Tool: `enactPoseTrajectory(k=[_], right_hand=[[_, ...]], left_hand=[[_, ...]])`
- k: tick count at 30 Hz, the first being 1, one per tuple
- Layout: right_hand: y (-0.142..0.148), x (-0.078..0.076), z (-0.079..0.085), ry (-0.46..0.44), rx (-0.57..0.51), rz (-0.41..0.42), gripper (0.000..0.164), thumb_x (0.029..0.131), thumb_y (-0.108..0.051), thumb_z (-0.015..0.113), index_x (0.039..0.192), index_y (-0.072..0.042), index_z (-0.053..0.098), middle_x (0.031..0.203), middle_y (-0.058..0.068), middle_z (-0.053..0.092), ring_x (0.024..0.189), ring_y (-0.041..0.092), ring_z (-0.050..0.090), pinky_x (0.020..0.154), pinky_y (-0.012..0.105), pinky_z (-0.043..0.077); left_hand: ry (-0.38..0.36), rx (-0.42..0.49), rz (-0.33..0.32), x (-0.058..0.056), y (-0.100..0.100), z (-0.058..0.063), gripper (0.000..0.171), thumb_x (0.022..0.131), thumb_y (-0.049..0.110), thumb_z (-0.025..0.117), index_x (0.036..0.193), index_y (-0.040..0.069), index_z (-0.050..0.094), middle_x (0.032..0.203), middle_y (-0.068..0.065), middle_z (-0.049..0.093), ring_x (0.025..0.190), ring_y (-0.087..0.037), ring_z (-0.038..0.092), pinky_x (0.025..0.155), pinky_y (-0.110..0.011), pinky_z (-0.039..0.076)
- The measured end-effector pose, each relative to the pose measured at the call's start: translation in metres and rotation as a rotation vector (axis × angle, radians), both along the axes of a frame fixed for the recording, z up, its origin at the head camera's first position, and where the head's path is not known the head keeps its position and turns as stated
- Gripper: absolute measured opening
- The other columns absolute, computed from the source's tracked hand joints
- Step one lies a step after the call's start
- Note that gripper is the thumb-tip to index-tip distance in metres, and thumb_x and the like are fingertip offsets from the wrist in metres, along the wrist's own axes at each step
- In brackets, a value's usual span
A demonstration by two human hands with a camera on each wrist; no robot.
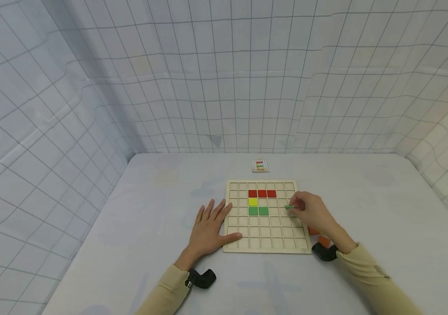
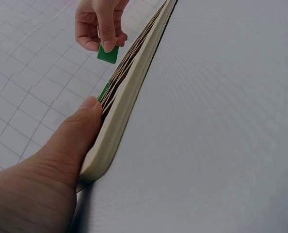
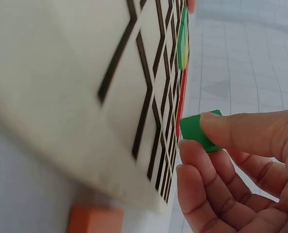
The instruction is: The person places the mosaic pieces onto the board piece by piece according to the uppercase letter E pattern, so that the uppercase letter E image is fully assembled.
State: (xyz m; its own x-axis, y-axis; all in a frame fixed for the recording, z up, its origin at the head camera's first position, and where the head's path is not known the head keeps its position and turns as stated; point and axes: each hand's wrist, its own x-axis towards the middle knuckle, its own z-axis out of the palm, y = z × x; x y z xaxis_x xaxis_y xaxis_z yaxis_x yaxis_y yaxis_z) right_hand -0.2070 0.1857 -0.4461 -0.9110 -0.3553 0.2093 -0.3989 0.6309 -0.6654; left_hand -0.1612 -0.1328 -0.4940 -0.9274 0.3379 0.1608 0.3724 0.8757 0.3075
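A pale wooden grid board [image 1: 265, 250] lies on the table. Set in its cells are three red tiles [image 1: 262, 194] in a row, one yellow tile [image 1: 253, 201] below the leftmost, and two green tiles [image 1: 263, 211] under that. My right hand [image 1: 311, 211] pinches another green tile [image 3: 192, 130] between thumb and fingers, held above the board's right side. My left hand [image 1: 208, 232] rests on the board's left edge, fingers spread and straight, the thumb [image 2: 71, 136] lying over the rim.
A small pattern card [image 1: 260, 166] with coloured squares lies behind the board. Orange pieces [image 1: 324, 241] sit by the board's right edge, partly under the right wrist. Grid-patterned sheets [image 1: 224, 87] hang behind and at both sides of the white table [image 1: 160, 197].
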Motion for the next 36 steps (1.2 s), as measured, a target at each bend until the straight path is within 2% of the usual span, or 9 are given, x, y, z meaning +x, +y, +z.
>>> enactPoseTrajectory(k=[8, 13, 22, 27, 30, 36], right_hand=[[-0.018, -0.007, -0.007, -0.098, -0.026, 0.032, 0.009, 0.083, -0.008, 0.074, 0.082, -0.011, 0.065, 0.071, -0.006, 0.058, 0.065, 0.013, 0.053, 0.059, 0.027, 0.046], [-0.027, -0.008, -0.006, -0.076, 0.003, 0.046, 0.007, 0.083, -0.01, 0.074, 0.082, -0.012, 0.067, 0.072, -0.006, 0.06, 0.066, 0.013, 0.054, 0.06, 0.029, 0.046], [-0.031, -0.008, -0.003, -0.094, 0.122, 0.009, 0.004, 0.086, -0.01, 0.071, 0.089, -0.008, 0.072, 0.081, -0.003, 0.064, 0.068, 0.012, 0.054, 0.059, 0.029, 0.045], [-0.03, -0.004, -0.001, -0.047, 0.178, 0.028, 0.014, 0.087, -0.007, 0.067, 0.098, -0.005, 0.075, 0.085, -0.001, 0.062, 0.067, 0.012, 0.049, 0.056, 0.027, 0.042], [-0.028, -0.002, -0.001, -0.045, 0.201, 0.037, 0.019, 0.089, -0.008, 0.065, 0.105, -0.002, 0.074, 0.086, 0.001, 0.059, 0.064, 0.013, 0.044, 0.054, 0.026, 0.038], [-0.023, 0.003, -0.002, -0.047, 0.22, 0.069, 0.022, 0.091, -0.01, 0.062, 0.109, -0.001, 0.071, 0.094, 0.005, 0.054, 0.064, 0.013, 0.041, 0.053, 0.026, 0.037]], left_hand=[[-0.006, -0.005, 0.002, 0.0, -0.001, -0.003, 0.092, 0.08, 0.075, 0.049, 0.152, 0.024, 0.025, 0.156, 0.002, 0.019, 0.143, -0.027, 0.005, 0.113, -0.047, 0.0], [0.006, -0.001, 0.0, -0.001, -0.001, -0.003, 0.092, 0.08, 0.074, 0.05, 0.152, 0.023, 0.026, 0.156, 0.001, 0.021, 0.143, -0.028, 0.006, 0.113, -0.048, 0.001], [0.0, 0.006, 0.001, 0.0, 0.0, -0.002, 0.091, 0.08, 0.073, 0.051, 0.152, 0.022, 0.027, 0.156, 0.001, 0.021, 0.143, -0.028, 0.006, 0.113, -0.047, 0.0], [0.001, 0.007, 0.001, 0.0, 0.0, -0.002, 0.091, 0.08, 0.074, 0.05, 0.152, 0.022, 0.026, 0.156, 0.001, 0.02, 0.143, -0.027, 0.005, 0.113, -0.046, 0.0], [0.002, 0.004, 0.003, 0.0, 0.0, -0.002, 0.092, 0.08, 0.074, 0.05, 0.152, 0.023, 0.026, 0.156, 0.001, 0.02, 0.143, -0.027, 0.005, 0.113, -0.047, 0.0], [0.003, -0.003, 0.003, 0.0, 0.0, -0.002, 0.092, 0.08, 0.074, 0.05, 0.152, 0.023, 0.026, 0.156, 0.001, 0.02, 0.143, -0.028, 0.006, 0.113, -0.047, 0.001]])
